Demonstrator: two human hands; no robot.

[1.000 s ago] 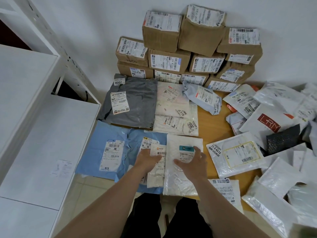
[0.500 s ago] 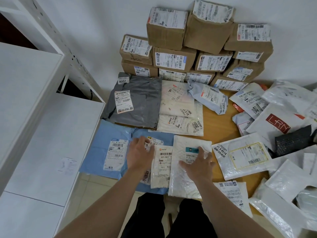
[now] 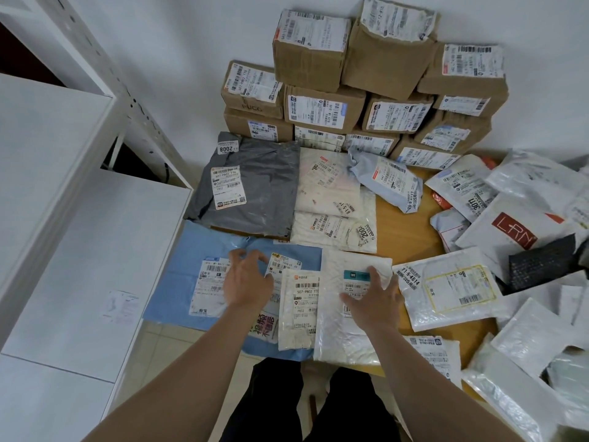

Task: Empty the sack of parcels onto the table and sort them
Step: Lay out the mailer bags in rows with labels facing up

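Two hands (image 3: 249,283) (image 3: 373,299) touching parcels (image 3: 347,333), boxes (image 3: 322,106) behind

Two hands (image 3: 248,282), one grey mailer (image 3: 255,186) — roughly a dozen cardboard boxes (image 3: 322,106).

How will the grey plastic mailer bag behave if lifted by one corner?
The grey plastic mailer bag probably flops: its film lies wrinkled and flat. It looks light for its size, and the glossy surface may slide easily.
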